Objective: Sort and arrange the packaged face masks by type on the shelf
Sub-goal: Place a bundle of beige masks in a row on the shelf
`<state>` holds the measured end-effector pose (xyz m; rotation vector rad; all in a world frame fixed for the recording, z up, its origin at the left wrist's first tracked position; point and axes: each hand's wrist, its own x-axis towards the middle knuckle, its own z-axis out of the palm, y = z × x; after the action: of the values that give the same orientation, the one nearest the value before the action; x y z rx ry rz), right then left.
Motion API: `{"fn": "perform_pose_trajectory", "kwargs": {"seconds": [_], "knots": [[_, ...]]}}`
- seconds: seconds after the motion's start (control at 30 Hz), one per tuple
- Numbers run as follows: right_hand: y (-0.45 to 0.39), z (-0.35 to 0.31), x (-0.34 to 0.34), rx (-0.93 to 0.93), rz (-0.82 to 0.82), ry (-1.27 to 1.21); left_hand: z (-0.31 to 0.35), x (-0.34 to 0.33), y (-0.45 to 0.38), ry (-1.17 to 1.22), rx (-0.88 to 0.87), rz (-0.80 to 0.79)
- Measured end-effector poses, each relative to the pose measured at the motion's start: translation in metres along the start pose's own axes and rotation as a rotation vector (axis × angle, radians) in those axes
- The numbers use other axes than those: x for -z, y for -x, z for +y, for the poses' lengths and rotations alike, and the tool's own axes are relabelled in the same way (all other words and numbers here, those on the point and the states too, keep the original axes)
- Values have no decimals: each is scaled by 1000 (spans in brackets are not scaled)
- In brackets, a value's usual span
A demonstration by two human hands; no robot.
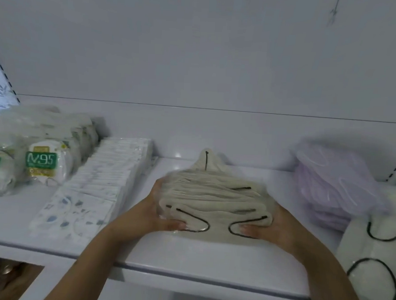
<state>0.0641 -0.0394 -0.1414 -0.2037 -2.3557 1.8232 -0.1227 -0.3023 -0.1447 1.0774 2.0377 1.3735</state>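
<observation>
A stack of beige packaged masks with black ear loops [212, 198] stands on the white shelf [209, 265] at the centre. My left hand [159, 214] grips its left side, thumb on the front pack. My right hand [273, 225] grips the right side the same way. One beige pack [206, 160] stands upright behind the stack. To the left runs a row of white patterned mask packs [94, 190], and further left stand N95 packs with green labels [42, 162].
A pile of lilac masks in clear wrap [337, 187] lies at the right. White masks with black loops [375, 251] sit at the near right edge. The shelf's back wall [197, 58] is close behind. A lower shelf opening [4, 277] shows at bottom left.
</observation>
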Motion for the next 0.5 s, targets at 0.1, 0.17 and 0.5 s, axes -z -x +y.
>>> {"fn": "perform_pose_trajectory", "kwargs": {"seconds": [0.1, 0.17, 0.5], "knots": [[4, -1, 1, 0, -38, -37, 2, -1, 0, 1, -27, -63], [6, -2, 2, 13, -26, -32, 3, -4, 1, 23, -31, -65], [7, -7, 1, 8, 39, 28, 3, -8, 5, 115, -15, -78]]}}
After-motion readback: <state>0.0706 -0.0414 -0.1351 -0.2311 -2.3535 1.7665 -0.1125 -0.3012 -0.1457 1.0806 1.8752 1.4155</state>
